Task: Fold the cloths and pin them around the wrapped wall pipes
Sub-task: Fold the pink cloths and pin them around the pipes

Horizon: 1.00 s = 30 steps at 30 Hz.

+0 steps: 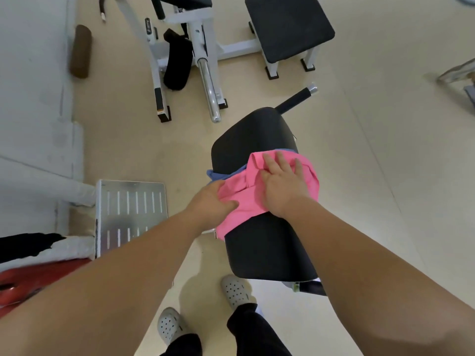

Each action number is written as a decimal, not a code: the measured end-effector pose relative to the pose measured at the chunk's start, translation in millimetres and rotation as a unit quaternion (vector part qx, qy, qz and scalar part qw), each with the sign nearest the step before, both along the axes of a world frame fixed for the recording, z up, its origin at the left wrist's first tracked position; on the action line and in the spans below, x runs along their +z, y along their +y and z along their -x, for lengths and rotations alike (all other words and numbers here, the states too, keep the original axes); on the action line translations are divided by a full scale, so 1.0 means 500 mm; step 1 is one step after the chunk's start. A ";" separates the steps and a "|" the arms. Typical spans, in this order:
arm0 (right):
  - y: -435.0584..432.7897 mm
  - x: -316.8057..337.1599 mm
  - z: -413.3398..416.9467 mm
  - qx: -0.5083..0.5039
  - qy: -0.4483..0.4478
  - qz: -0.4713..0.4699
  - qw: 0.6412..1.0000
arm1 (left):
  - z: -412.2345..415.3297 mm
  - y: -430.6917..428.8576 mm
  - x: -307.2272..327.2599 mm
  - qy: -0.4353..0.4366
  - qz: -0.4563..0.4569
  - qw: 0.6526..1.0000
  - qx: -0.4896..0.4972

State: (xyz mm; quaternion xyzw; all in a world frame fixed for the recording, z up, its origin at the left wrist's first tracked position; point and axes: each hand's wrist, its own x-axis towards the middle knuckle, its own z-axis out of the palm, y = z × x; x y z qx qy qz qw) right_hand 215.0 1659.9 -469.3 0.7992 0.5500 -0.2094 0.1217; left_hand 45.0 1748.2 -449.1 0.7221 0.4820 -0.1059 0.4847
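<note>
At frame centre a pink cloth (pixel 239 199) lies across a black bench pad (pixel 257 140), over a blue cloth (pixel 218 175) (only its edge shows). The right hand (pixel 281 185) presses flat on the pink cloth, fingers spread. The left hand (pixel 212 202) pinches its left edge between thumb and fingers.

Pink cloth (pixel 237 199) partly folded, rumpled, atop blue cloth (pixel 218 176), on black padded bench (pixel 257 132).

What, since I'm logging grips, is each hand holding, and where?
The left hand grips the pink cloth at its left edge; the right hand holds nothing, pressing flat on the cloth's top.
</note>
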 end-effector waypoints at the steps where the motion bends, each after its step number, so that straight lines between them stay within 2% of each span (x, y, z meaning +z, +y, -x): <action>1: -0.002 0.001 0.000 0.005 0.000 -0.007 1.000 | 0.002 -0.003 -0.002 -0.008 0.003 1.000 0.004; 4: -0.014 0.008 0.006 -0.005 0.012 -0.058 0.998 | 0.010 -0.012 0.002 -0.031 0.005 0.999 0.019; 6: -0.026 0.011 0.012 -0.019 0.029 -0.140 0.990 | 0.015 -0.016 0.008 -0.042 -0.013 0.999 0.027; 9: -0.042 0.041 0.032 -0.028 0.069 -0.292 0.954 | 0.022 -0.023 0.030 -0.063 -0.024 0.996 0.053; 12: -0.067 0.112 0.076 -0.030 0.119 -0.368 0.922 | 0.019 -0.046 0.079 -0.123 0.015 0.991 0.048; 15: -0.089 0.187 0.116 -0.055 0.224 -0.376 0.897 | 0.020 -0.072 0.139 -0.193 0.030 0.980 0.042; 20: -0.092 0.281 0.159 -0.108 0.328 -0.391 0.853 | 0.089 -0.093 0.210 -0.214 -0.008 0.972 0.094; 25: -0.054 0.364 0.219 -0.106 0.363 -0.433 0.818 | 0.210 -0.086 0.248 -0.204 -0.053 0.965 0.153; 30: 0.017 0.408 0.314 -0.060 0.450 -0.400 0.796 | 0.367 -0.074 0.293 -0.184 -0.119 0.943 0.252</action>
